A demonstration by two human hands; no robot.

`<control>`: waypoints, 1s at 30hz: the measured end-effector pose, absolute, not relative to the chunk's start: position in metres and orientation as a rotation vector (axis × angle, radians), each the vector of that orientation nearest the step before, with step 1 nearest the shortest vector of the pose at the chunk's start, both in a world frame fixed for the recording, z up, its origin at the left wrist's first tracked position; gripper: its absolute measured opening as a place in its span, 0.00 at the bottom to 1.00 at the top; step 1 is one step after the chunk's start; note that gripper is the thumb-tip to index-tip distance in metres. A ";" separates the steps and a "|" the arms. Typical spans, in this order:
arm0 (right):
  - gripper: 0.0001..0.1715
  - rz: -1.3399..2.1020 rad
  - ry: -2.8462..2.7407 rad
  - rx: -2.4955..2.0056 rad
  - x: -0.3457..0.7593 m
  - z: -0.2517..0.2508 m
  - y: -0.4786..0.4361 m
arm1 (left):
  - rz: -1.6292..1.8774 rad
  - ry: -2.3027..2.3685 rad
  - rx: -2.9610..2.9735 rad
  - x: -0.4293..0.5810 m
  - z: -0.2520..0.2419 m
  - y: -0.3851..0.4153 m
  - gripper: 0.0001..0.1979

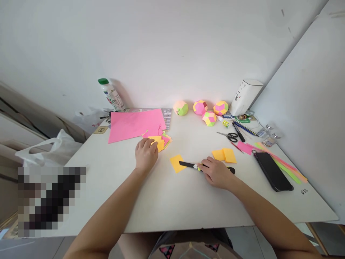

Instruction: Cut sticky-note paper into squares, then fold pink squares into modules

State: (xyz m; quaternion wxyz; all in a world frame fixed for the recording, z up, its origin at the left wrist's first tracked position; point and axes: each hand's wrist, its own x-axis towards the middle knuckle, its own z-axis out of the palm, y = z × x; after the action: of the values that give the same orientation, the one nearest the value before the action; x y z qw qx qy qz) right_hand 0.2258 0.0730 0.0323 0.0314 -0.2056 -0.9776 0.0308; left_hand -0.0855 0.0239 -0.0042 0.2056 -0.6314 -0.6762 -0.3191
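My left hand has its fingers bent over an orange paper piece and grips its left side. Under and beside that piece lie pink and green paper scraps. My right hand is closed around the middle of a utility knife, with its long black blade pointing left. The blade end lies over a single orange paper square on the white table. Just beyond my right hand are more orange squares, partly overlapping.
A pink sheet lies at the back left near a bottle. Several paper balls sit by the wall. To the right are scissors, a black phone, coloured paper strips, small jars and a white container.
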 end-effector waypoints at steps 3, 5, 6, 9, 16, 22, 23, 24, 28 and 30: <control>0.24 0.100 -2.997 -0.631 0.226 0.030 0.073 | -0.908 -1.813 -1.873 -0.079 -0.011 0.026 0.14; 0.24 0.107 -2.988 -0.625 0.226 0.029 0.073 | -0.972 -1.623 -2.112 -0.066 -0.011 0.024 0.18; 0.24 0.107 -2.985 -0.623 0.227 0.029 0.074 | -0.978 -1.507 -2.276 -0.058 -0.011 0.021 0.18; 0.23 0.085 -2.975 -0.650 0.231 0.031 0.078 | -0.888 -1.345 -2.637 -0.040 -0.011 0.012 0.18; 0.22 -0.037 -2.890 -0.847 0.240 0.033 0.091 | -0.692 -1.641 -2.544 -0.031 -0.011 0.008 0.10; 0.23 -0.012 -2.841 -0.779 0.239 0.031 0.090 | -0.725 -1.629 -2.477 -0.029 -0.006 0.009 0.13; 0.23 0.002 -2.837 -0.751 0.239 0.031 0.090 | -0.751 -1.604 -2.493 -0.029 -0.006 0.009 0.12; 0.23 0.018 -2.835 -0.721 0.240 0.032 0.089 | -0.762 -1.590 -2.502 -0.030 -0.007 0.010 0.13; 0.22 0.098 -2.839 -0.588 0.241 0.035 0.089 | -0.714 -1.631 -2.440 -0.032 -0.010 0.011 0.14; 0.22 0.139 -2.848 -0.529 0.241 0.037 0.089 | -0.749 -1.632 -2.431 -0.033 -0.012 0.012 0.13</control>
State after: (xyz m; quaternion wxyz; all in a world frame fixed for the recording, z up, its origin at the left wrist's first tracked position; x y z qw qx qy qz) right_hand 0.2408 0.0890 0.0372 0.1204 -0.1812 -0.9749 0.0475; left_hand -0.0329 0.0117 -0.0115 0.0595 -0.8028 -0.5392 -0.2474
